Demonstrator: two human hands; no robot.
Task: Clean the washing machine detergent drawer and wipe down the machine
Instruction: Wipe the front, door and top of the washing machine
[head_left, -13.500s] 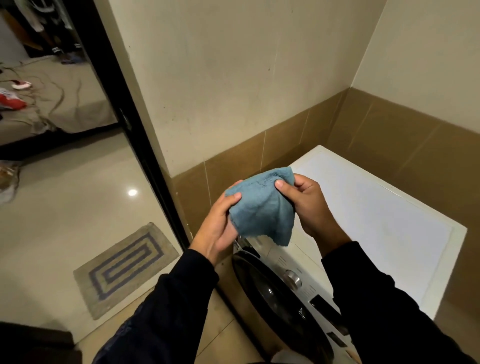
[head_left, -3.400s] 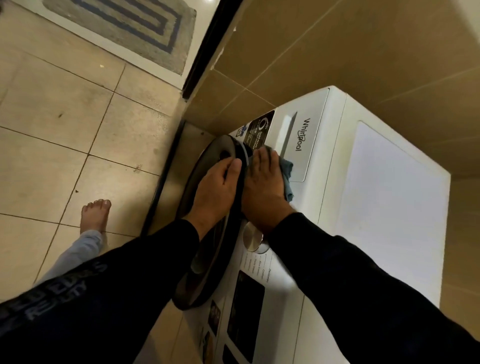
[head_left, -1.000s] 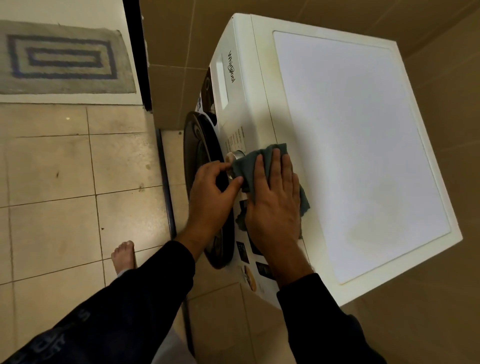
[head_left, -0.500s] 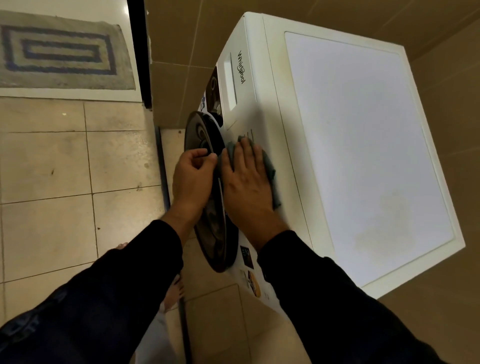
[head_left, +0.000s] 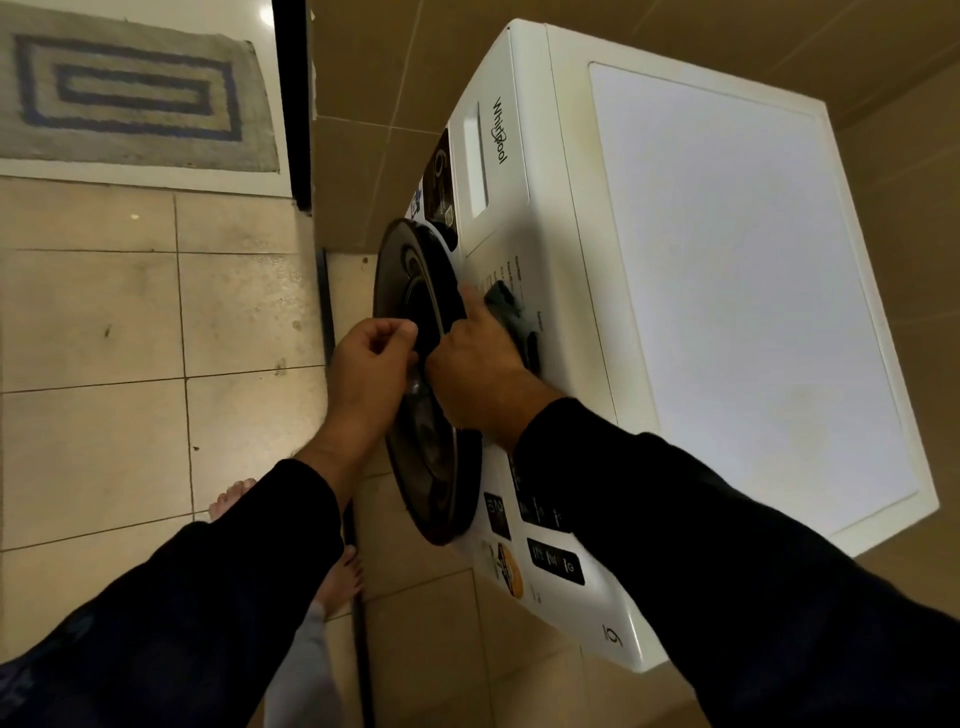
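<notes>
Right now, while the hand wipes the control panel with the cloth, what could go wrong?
1. The right hand presses the cloth on the control panel of the washing machine; it might change a setting.
2. The left hand is at the door rim; fingers could be pinched if the door moves.
3. Bare feet stand on tiled floor; drips could make it slippery.

White washing machine (head_left: 727, 260), drawer (head_left: 480, 161) shut

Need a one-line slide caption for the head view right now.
Right hand presses a cloth to the washing machine control panel; left hand curled at the door rim.
</notes>
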